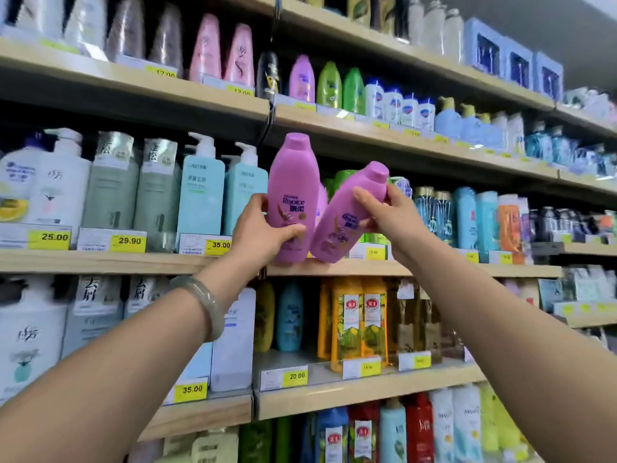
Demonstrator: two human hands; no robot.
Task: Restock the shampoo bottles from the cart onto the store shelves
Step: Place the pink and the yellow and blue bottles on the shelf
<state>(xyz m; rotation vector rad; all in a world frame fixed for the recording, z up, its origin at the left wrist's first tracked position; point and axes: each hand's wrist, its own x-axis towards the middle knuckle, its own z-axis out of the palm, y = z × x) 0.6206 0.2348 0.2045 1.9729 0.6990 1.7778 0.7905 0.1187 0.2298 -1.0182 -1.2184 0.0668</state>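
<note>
Two purple shampoo bottles are at the front edge of the middle shelf (337, 267). My left hand (263, 230) grips the lower part of the upright purple bottle (292, 182), whose base is at the shelf lip. My right hand (389, 217) holds the second purple bottle (347, 215) near its neck, tilted to the right, its base touching the shelf beside the first. A sliver of another purple bottle (322, 202) shows behind them. The cart is out of view.
Shelves full of bottles surround the spot: teal pump bottles (202, 192) to the left, green and blue bottles (464, 215) to the right, orange bottles (360, 319) on the shelf below. Yellow price tags (218, 247) line the shelf edges. A jade bangle (203, 304) circles my left wrist.
</note>
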